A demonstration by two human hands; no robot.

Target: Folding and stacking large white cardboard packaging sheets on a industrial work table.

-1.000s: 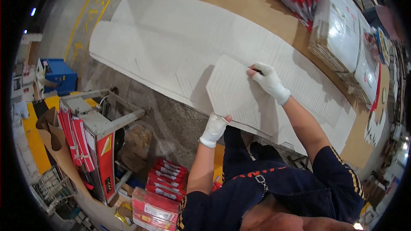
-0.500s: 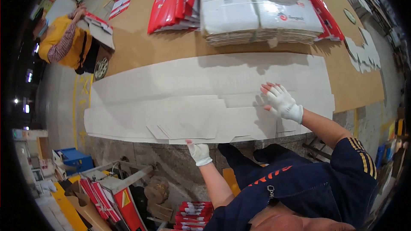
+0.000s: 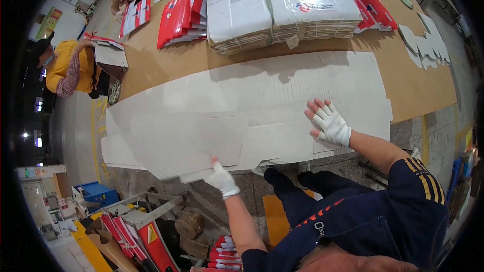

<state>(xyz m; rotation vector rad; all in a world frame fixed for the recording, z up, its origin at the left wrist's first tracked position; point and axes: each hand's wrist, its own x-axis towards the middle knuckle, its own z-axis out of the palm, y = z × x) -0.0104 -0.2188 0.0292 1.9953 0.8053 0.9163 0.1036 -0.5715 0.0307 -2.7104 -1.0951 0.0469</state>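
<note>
Since the earlier frame, a loose white sheet (image 3: 169, 165) has swung past the near edge of the white cardboard pile (image 3: 348, 83), and the left hand (image 3: 222, 180) has shifted with it. Beyond the pile's left end stands a co-worker (image 3: 75, 68); nearer are a blue box (image 3: 97, 194) and a metal frame (image 3: 151, 214). Red packets (image 3: 175, 22) lie behind the pile. The left hand's thumb overlaps the sheet, fingers hidden; its grip cannot be told. A wrapped bundle (image 3: 237, 7) blocks the pile's far side. The right hand (image 3: 334, 125), spread wide and holding nothing, is over the pile's right part. Cut card pieces (image 3: 421, 44) lie right of the pile.
</note>
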